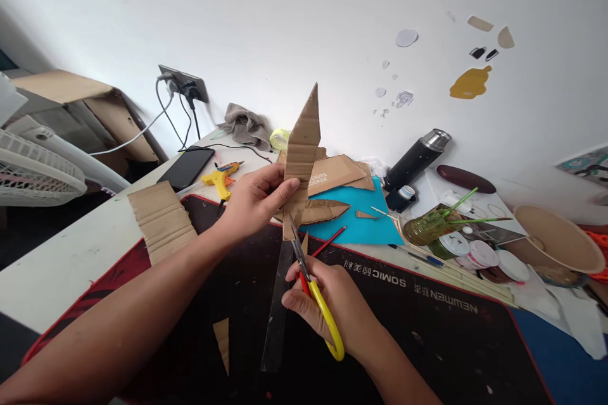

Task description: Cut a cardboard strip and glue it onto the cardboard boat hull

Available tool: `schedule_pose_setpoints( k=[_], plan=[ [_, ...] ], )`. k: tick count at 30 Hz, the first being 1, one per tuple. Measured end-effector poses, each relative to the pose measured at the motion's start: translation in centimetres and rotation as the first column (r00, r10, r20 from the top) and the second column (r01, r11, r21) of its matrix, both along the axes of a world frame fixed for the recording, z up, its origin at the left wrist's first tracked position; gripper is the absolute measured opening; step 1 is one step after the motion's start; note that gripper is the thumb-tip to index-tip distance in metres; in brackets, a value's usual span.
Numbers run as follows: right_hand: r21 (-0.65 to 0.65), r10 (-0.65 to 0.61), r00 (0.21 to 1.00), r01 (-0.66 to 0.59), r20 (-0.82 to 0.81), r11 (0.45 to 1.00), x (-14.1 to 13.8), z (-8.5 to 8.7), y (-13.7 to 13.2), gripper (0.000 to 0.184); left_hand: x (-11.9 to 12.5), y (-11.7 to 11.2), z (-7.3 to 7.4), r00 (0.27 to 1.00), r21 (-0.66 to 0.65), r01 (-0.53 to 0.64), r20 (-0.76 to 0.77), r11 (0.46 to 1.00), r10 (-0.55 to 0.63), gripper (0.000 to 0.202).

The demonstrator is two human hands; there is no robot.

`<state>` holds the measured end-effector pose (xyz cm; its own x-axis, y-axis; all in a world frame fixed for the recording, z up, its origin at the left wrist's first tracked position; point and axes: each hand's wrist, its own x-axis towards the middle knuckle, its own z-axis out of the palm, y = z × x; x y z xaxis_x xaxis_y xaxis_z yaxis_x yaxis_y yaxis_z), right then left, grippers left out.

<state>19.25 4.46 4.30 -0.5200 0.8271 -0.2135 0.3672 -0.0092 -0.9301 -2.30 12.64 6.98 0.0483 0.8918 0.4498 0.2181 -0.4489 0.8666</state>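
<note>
Upright in my left hand is a long piece of corrugated cardboard with a pointed top, pinched between thumb and fingers near its lower part. My right hand grips scissors with yellow and red handles. The scissor blades meet the cardboard's lower end, just below my left hand. Behind it lies a leaf-shaped cardboard piece on a blue sheet. A red pencil rests near the blades. A small triangular scrap lies on the black mat.
To the left are a cardboard rectangle, a yellow glue gun, a phone and a white fan. A black flask, a jar with green stems, several paint pots and a round tub stand right.
</note>
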Motion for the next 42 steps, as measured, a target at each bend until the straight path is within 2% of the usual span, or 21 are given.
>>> schedule_pose_setpoints(
  k=[7,13,22,30,42],
  plan=[
    [0.036,-0.042,0.999,0.041,0.021,0.998,-0.1,-0.9,-0.2,0.056,0.4,-0.1,-0.3,1.000,-0.008,-0.010,0.022,1.000,0.011,0.046],
    [0.025,-0.066,0.994,0.064,0.087,0.998,-0.1,-0.5,-0.3,0.041,0.4,0.0,-0.6,0.999,-0.026,0.003,0.039,1.000,-0.002,0.045],
    [0.074,-0.092,0.987,0.083,0.130,0.994,-0.4,-0.4,-0.3,0.047,0.7,0.0,-0.4,0.996,-0.039,0.009,0.089,0.999,-0.006,0.049],
    [0.205,-0.138,0.975,0.101,0.174,0.974,-0.7,-0.7,-0.7,0.037,0.9,0.0,-0.2,0.984,-0.062,0.048,0.175,0.997,-0.037,0.049],
    [0.194,-0.108,0.976,0.070,0.191,0.978,-1.1,-0.3,-0.8,0.035,0.4,0.2,0.3,0.968,-0.154,0.058,0.249,0.986,-0.018,0.051]
  ],
)
